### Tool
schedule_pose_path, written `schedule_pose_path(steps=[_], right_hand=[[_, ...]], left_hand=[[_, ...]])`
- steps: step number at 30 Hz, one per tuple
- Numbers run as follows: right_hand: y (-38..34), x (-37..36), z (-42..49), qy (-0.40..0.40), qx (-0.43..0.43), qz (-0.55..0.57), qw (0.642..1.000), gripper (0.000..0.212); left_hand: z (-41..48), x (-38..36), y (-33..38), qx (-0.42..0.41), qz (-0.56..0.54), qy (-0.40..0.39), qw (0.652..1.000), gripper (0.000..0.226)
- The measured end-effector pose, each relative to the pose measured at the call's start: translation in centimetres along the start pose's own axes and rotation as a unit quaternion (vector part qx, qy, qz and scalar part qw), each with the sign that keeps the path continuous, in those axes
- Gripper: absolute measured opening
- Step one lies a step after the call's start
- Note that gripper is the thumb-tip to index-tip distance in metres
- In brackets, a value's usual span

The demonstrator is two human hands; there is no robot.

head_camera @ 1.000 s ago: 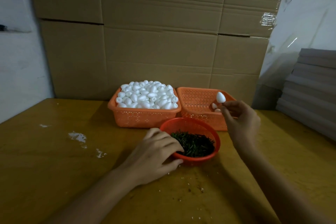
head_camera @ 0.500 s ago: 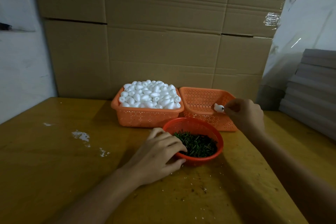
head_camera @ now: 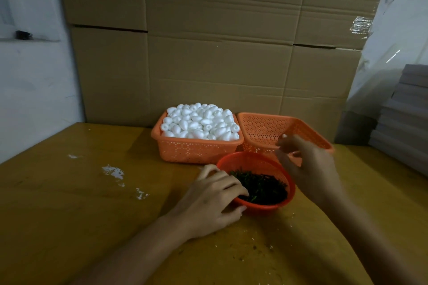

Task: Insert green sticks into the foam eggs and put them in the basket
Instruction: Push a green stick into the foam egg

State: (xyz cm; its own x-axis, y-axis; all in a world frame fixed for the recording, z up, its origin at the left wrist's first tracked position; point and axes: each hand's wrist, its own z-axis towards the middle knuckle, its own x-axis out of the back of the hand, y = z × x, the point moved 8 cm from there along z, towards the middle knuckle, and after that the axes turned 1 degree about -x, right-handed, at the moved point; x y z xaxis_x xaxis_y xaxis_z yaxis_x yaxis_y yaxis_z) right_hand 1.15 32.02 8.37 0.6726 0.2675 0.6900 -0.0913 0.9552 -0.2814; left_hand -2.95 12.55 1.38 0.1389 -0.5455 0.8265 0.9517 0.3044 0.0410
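Plainly the white foam eggs (head_camera: 199, 122), heaped in the perforated orange basket (head_camera: 196, 150) at centre frame, look light and dentable, best pinched round the middle; thin stiff green sticks (head_camera: 261, 185) fill the red bowl (head_camera: 254, 157) below. The left hand (head_camera: 215, 194) curls over that rim, its hold unclear; the blurred right hand (head_camera: 310, 169) hangs loose-fingered, seemingly empty.
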Motion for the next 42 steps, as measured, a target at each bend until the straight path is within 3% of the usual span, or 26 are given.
schedule_pose_path(steps=[3,5,11,15,20,23,26,32,38,42], right_hand=[[-4.1,-4.4,-2.8,-0.228,0.104,0.019,0.968,0.03],[-4.6,-6.1,-4.3,-0.289,0.126,0.006,0.949,0.038],[-4.2,-6.5,-5.0,-0.267,0.128,-0.025,0.955,0.051],[-4.1,-6.6,-5.0,-0.257,0.123,-0.036,0.958,0.053],[-4.1,-6.6,-5.2,-0.268,0.114,-0.043,0.956,0.053],[-4.2,-6.5,-5.4,-0.271,0.11,-0.045,0.955,0.056],[-4.3,-6.5,-5.3,-0.272,0.106,-0.047,0.955,0.055],[-4.3,-6.4,-5.3,-0.276,0.098,-0.052,0.955,0.057],[-4.4,-6.4,-5.3,-0.276,0.095,-0.051,0.955,0.056],[-4.3,-6.3,-5.2,-0.28,0.089,-0.024,0.955,0.06]], left_hand=[[0.0,-0.1,0.1,-0.006,0.018,-0.001,1.0,0.036],[0.0,0.0,0.3,-0.008,0.023,-0.005,1.0,0.034],[0.1,2.3,-0.7,0.042,-0.068,0.056,0.995,0.031],[1.3,5.0,-4.6,0.136,-0.015,0.142,0.98,0.03],[3.1,4.5,-11.1,0.272,0.112,-0.007,0.956,0.041],[3.6,3.7,-13.0,0.297,0.136,-0.089,0.941,0.046],[4.1,3.2,-13.1,0.295,0.163,-0.102,0.936,0.049],[4.4,4.3,-12.7,0.315,0.143,-0.026,0.938,0.043],[2.9,7.7,-12.0,0.306,0.092,0.156,0.935,0.019],[2.0,7.2,-11.7,0.289,0.092,0.131,0.944,0.02]])
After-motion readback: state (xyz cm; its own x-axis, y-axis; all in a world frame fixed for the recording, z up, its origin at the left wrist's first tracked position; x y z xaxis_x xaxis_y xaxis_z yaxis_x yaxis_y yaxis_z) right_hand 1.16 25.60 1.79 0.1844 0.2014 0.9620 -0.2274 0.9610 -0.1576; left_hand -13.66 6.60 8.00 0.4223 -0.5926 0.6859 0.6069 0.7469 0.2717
